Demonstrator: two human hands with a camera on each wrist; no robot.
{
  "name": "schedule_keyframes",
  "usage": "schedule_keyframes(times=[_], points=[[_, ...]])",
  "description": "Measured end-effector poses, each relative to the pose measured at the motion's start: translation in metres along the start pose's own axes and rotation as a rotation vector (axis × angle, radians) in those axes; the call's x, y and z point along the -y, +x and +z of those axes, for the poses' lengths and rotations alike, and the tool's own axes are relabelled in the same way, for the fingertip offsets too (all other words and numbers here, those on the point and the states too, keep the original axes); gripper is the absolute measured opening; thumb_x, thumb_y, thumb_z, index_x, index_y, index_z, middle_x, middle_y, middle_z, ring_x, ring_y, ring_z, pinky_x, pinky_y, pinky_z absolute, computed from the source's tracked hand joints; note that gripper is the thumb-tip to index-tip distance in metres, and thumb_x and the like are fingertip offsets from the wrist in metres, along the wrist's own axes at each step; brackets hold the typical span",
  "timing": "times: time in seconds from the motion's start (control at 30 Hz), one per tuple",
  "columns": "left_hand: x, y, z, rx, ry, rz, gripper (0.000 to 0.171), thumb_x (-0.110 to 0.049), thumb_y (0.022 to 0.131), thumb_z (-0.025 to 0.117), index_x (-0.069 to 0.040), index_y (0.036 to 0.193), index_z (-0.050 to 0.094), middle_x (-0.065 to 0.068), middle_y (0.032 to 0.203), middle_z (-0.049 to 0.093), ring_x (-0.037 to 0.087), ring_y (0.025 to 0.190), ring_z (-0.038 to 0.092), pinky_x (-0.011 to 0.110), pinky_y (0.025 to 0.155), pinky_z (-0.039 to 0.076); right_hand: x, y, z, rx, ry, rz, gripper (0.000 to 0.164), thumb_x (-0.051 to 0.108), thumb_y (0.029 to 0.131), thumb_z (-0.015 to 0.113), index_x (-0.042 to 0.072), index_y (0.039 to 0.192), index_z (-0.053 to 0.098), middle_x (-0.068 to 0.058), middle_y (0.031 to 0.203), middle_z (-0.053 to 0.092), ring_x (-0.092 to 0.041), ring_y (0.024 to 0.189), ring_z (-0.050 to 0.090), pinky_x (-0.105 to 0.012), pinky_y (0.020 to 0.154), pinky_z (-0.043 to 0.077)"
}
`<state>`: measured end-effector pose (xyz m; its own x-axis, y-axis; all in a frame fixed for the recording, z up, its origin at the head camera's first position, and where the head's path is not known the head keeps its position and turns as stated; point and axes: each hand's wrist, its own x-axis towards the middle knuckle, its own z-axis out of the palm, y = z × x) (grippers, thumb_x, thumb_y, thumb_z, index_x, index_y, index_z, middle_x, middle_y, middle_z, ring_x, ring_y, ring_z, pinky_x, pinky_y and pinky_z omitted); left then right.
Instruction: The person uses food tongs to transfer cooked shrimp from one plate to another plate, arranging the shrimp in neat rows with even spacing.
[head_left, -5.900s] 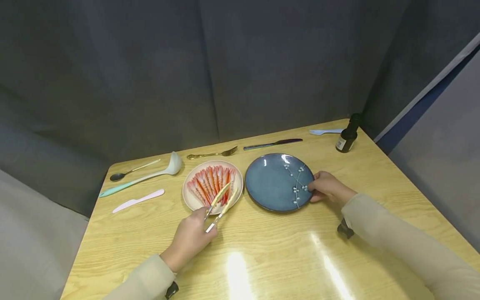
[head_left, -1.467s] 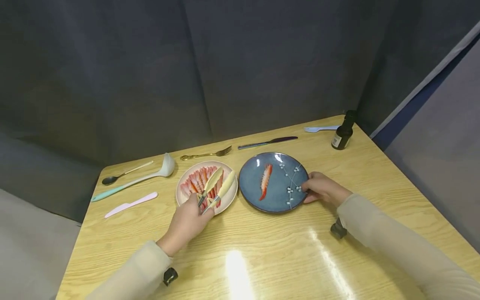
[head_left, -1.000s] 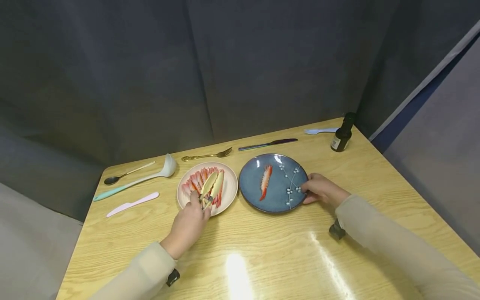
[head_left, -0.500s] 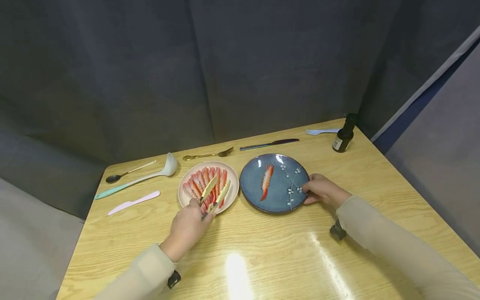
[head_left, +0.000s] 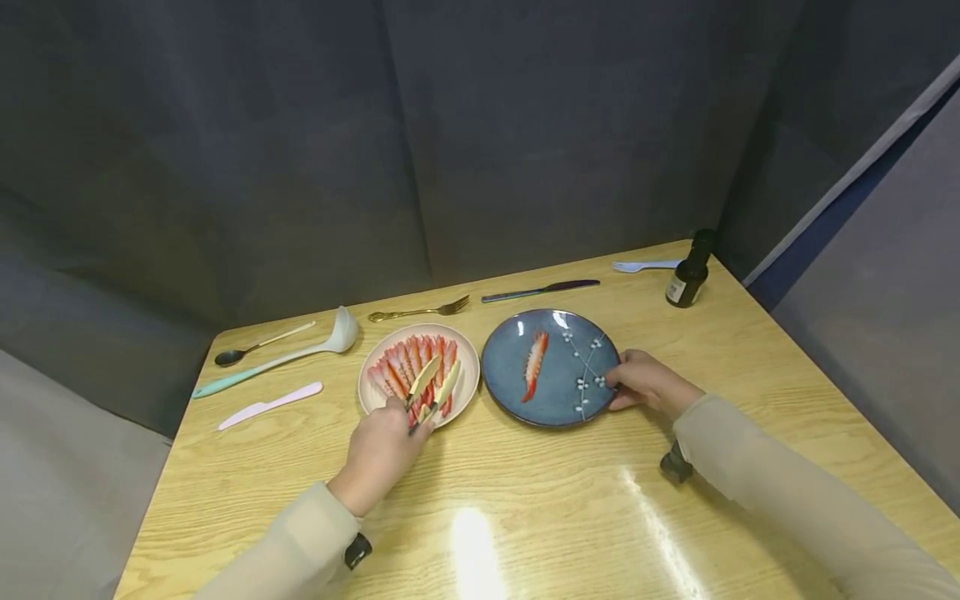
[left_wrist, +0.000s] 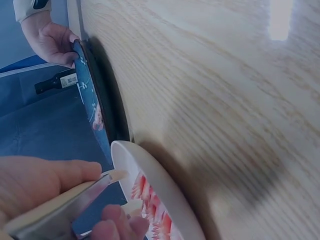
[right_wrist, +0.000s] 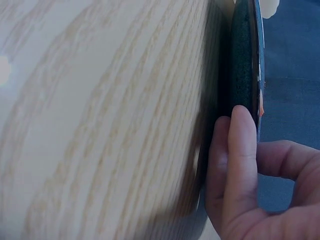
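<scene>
My left hand (head_left: 386, 446) grips a pair of tongs (head_left: 447, 385), whose cream tips stand apart over the near right part of a pale pink plate (head_left: 467, 400). Several red-and-white shrimp (head_left: 408, 357) lie fanned out on that plate. In the left wrist view the metal arm of the tongs (left_wrist: 75, 202) runs between thumb and fingers. My right hand (head_left: 647, 382) pinches the right rim of a blue plate (head_left: 502, 367) with a white blossom pattern. A single shrimp (head_left: 535, 367) rests on the blue plate. The right wrist view shows fingers (right_wrist: 242, 155) under its rim.
Behind the plates lie a gold fork (head_left: 420, 312), a dark knife (head_left: 540, 291) and a light blue fork (head_left: 645, 266) beside a dark bottle (head_left: 686, 275). To the left are a black spoon (head_left: 231, 357), a ladle (head_left: 300, 354) and a pink knife (head_left: 270, 406).
A shrimp has come onto the blue plate, which was bare in the oldest frame. The tongs' tips, close together a second ago, have since spread. My right hand stays at the rim.
</scene>
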<state>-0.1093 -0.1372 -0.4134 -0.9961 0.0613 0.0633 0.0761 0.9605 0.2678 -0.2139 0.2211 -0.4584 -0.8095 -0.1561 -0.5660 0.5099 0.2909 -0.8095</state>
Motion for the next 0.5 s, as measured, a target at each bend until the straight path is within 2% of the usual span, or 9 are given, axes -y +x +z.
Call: schedule_keyframes(times=[0.3,0.5], points=[[0.0021,0.0018,0.0046,-0.019,-0.004,0.009,0.033,-0.032,0.076,0.064,-0.003,0.074,0.049,0.005,0.053,0.046,0.017,0.043,0.043,0.032,0.036,0.031,-0.0027,0.0014,-0.0004,-0.003,0.005,0.003,0.047,-0.004,0.075,0.047,-0.013,0.115,0.026,-0.015,0.084,0.044,-0.020,0.063,0.057,-0.036,0.066,0.049],[0.0037,0.0054,-0.0011,0.002,-0.073,-0.015,0.032,-0.032,0.078,0.062,-0.004,0.078,0.048,0.003,0.054,0.044,0.017,0.043,0.041,0.029,0.035,0.029,-0.0028,0.0017,-0.0011,-0.001,0.025,0.000,0.050,-0.005,0.075,0.047,-0.017,0.117,0.025,-0.016,0.083,0.046,-0.019,0.062,0.057,-0.037,0.067,0.049]])
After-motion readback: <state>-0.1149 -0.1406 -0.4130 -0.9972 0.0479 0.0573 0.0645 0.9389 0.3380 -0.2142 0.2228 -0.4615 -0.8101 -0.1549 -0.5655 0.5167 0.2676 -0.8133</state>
